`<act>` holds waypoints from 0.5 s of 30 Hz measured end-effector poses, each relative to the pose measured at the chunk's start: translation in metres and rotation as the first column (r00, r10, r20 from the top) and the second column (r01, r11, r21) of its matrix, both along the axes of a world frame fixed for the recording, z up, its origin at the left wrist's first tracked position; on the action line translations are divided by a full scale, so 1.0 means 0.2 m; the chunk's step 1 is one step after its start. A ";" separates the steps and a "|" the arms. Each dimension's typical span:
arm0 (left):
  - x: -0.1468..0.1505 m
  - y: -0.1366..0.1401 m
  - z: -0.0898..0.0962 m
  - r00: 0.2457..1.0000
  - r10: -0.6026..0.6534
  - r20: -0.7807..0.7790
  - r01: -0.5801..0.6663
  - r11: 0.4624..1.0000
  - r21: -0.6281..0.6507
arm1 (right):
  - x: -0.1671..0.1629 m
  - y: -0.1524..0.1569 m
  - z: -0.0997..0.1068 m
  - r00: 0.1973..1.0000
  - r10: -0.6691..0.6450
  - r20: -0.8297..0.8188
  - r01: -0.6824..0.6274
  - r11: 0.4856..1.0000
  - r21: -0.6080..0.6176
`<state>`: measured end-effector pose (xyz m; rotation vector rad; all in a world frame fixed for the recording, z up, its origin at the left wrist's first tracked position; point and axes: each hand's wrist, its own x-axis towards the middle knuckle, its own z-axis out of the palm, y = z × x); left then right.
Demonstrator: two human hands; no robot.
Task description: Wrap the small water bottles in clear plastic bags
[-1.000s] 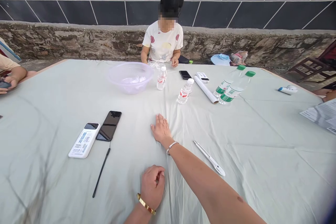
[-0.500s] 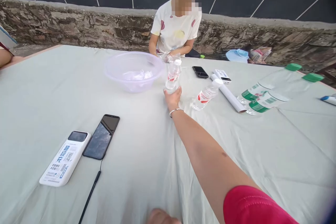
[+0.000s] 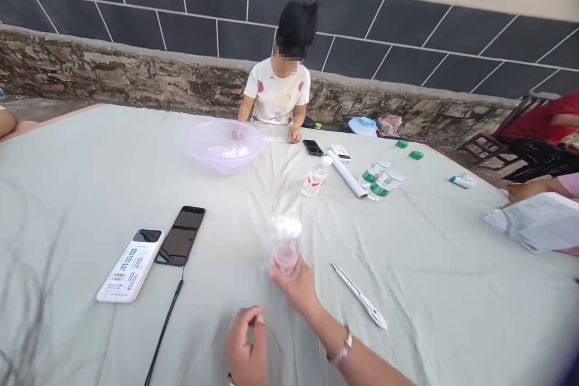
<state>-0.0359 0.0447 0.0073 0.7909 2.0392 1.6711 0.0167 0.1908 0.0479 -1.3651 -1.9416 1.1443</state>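
While a blurred, clear bottle [image 3: 286, 253] is clasped low by the right hand [image 3: 299, 287] below frame centre, a firm, unsqueezing grip is advised, the left hand [image 3: 248, 344], bottom centre, being half-open and seemingly empty.

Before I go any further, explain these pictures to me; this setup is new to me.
There is no machine here: someone works bare-handed. All the pictures come from one camera worn on that person's head, looking forward and down. The right hand grips a small bottle, blurred by motion. The left hand is loosely curled, with nothing visible in it. On the table lie a phone and a white device at near left, and a slim white tool at right. Farther back are a basin, another bottle, a roll and two green-capped bottles. Another person is across from the hands.
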 end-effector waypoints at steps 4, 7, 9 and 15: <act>-0.03 -0.11 0.16 0.911 -0.137 0.389 0.128 0.991 0.049 | 0.34 -0.58 0.00 0.930 0.191 -0.313 -0.273 0.930 -0.245; 0.07 -0.23 0.21 0.656 -0.353 0.667 0.320 0.931 0.178 | 0.40 -0.73 0.09 0.853 0.295 -0.430 -0.432 0.861 -0.267; 0.13 -0.27 0.23 0.495 -0.412 0.765 0.332 0.904 0.271 | 0.42 -0.74 0.16 0.852 0.414 -0.319 -0.492 0.842 -0.220; 0.17 -0.19 0.26 0.349 -0.360 0.865 0.233 0.928 0.291 | 0.64 -0.44 0.26 0.924 0.084 0.374 -0.155 0.974 0.164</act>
